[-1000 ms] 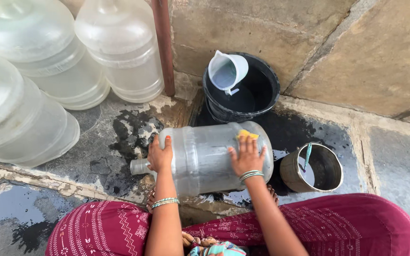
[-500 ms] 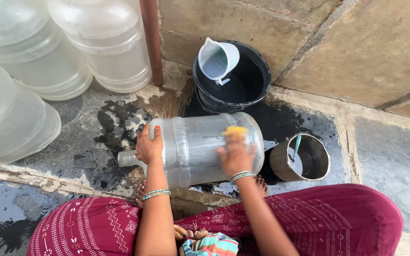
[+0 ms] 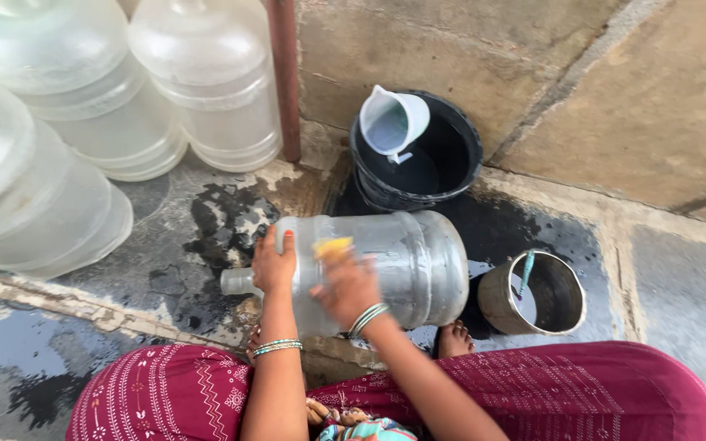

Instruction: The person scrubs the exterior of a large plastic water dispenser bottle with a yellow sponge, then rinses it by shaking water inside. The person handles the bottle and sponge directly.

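The left hand (image 3: pixel 274 263) lies flat and open on the lying clear water jug (image 3: pixel 402 261) (near its neck), while the right hand (image 3: pixel 346 286) presses a yellow sponge (image 3: pixel 332 247) on it.

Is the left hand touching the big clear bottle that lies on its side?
Touching. The head view shows the left hand pressed flat on the bottle near its neck.

Bucket (image 3: pixel 451 175) behind the jug (image 3: pixel 394 265) (lying), pot (image 3: pixel 545 298) right.
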